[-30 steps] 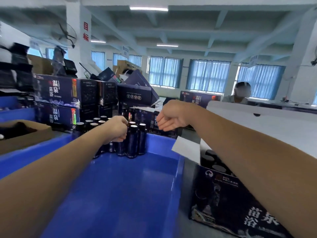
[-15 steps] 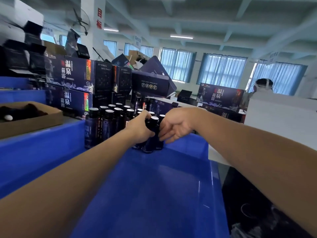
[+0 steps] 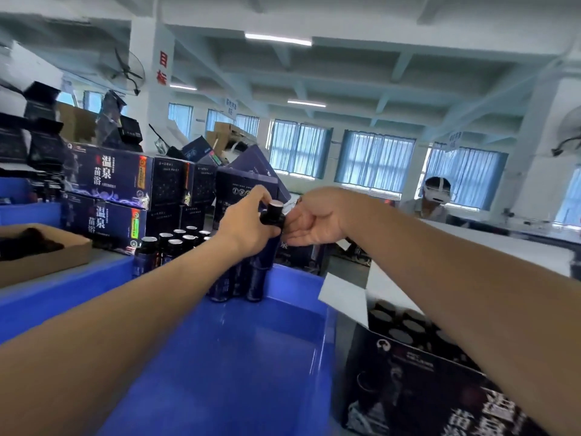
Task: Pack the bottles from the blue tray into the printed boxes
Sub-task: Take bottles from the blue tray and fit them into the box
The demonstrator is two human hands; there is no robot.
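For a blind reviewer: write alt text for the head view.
A person's left hand grips a cluster of dark bottles at the far end of a blue tray, while the right hand touches one black cap. An open printed box of bottles sits at right.

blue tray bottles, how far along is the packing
Done: the open printed box on the right holds packed bottles, caps showing. In hand: the left hand grips a bunch of bottles at the blue tray's far end, the right hand at one cap. Left: more bottles standing beside them.
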